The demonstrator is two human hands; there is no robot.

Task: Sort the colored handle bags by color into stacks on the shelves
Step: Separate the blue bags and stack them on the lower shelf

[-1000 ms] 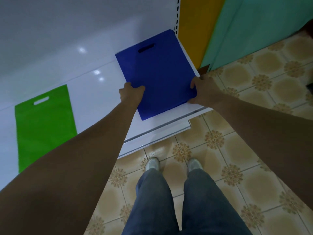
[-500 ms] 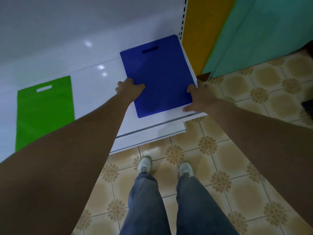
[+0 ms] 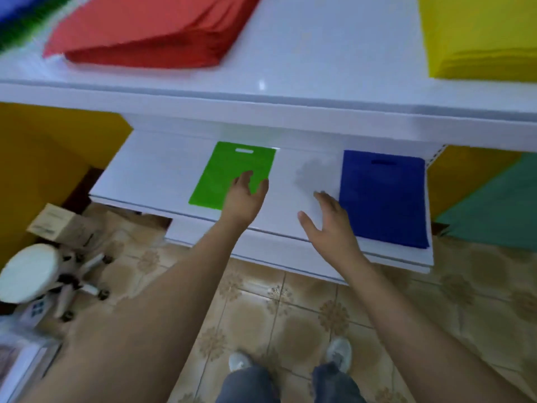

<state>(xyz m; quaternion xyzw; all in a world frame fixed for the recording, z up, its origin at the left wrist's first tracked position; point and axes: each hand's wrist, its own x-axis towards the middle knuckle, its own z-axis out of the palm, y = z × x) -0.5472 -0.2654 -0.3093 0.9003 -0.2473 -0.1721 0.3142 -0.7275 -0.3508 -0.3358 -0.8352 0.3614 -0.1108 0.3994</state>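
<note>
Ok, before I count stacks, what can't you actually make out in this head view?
- Yellow stack: cut off by the top and right edges, so its full extent is unknown.
- Blue and green bags at upper left: blurred and clipped by the corner.
- Green bag: near right corner hidden behind the left hand.
- Blue bag: one bag or several, too flat to tell.

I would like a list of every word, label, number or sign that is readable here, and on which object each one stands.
No text can be read.
Cardboard box on the floor: dark printed lines, too blurred to read.
Papers under the white stool: blue marks, too blurred to read.
Green bag, blue bag, red stack, yellow stack: no print visible.
</note>
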